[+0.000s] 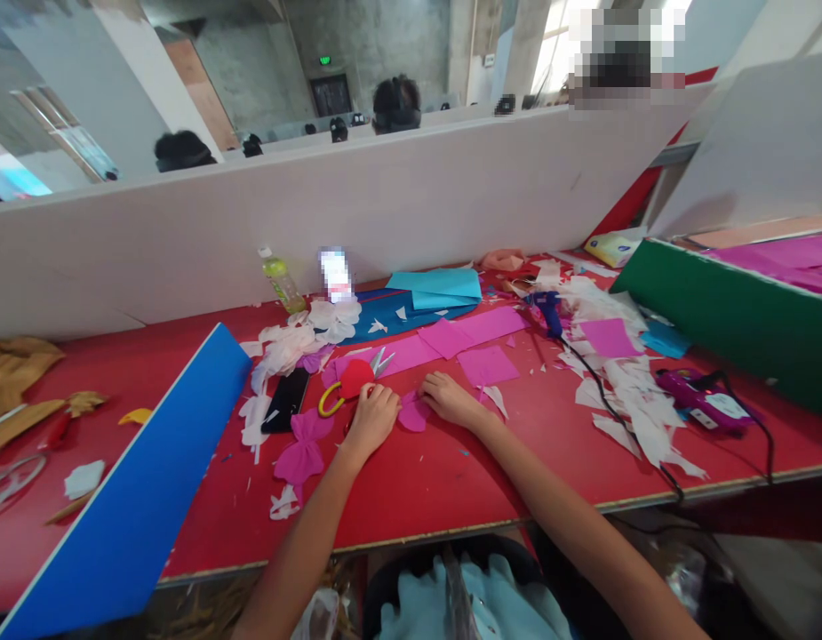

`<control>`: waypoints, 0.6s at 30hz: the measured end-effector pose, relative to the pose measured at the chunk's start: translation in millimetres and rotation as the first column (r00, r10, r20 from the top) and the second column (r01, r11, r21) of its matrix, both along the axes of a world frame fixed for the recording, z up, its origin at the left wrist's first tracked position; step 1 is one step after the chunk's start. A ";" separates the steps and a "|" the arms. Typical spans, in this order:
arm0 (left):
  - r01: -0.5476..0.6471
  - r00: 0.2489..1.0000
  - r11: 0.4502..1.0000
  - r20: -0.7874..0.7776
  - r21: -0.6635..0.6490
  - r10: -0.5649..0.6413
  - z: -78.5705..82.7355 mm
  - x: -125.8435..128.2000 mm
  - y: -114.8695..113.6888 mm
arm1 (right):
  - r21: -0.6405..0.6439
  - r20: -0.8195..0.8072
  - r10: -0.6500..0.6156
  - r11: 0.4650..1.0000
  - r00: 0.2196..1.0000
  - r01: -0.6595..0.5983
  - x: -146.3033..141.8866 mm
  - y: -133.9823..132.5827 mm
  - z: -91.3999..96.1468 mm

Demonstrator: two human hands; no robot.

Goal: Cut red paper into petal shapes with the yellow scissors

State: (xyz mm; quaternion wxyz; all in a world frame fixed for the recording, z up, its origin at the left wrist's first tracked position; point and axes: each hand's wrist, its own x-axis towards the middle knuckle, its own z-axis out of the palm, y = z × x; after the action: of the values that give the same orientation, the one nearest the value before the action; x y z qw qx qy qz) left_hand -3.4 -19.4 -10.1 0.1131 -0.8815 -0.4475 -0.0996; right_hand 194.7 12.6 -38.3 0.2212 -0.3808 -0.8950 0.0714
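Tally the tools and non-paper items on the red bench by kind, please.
Glue guns: 2, blue and purple
Scissors: 1, by the left hand
Phones: 1, black
Bottles: 1
Tissue packs: 1
Total: 6

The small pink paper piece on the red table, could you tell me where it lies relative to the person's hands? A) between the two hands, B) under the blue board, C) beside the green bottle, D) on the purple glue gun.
A: the small pink paper piece lies on the red table between the left hand and the right hand, both of which rest at its edges.
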 end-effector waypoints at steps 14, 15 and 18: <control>-0.029 0.999 0.999 0.030 0.027 0.028 -4.7 2.8 -0.4 | 0.070 0.000 -0.082 0.994 0.997 0.082 9.0 2.9 6.9; -0.042 0.998 0.999 0.039 0.026 0.041 -6.2 3.6 -0.5 | 0.073 -0.019 -0.081 0.994 0.997 0.082 8.4 2.3 8.0; -0.091 0.994 0.996 0.062 0.000 0.090 -10.3 5.7 -0.7 | 0.051 -0.062 -0.035 0.998 0.998 0.038 2.1 -1.9 9.0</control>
State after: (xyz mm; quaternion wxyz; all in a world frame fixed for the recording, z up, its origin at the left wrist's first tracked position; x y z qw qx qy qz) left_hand 2.3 -20.1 -20.4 0.1048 -0.8567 -0.4901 -0.1222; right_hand 196.8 10.7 -29.3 0.2594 -0.3887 -0.8823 0.0554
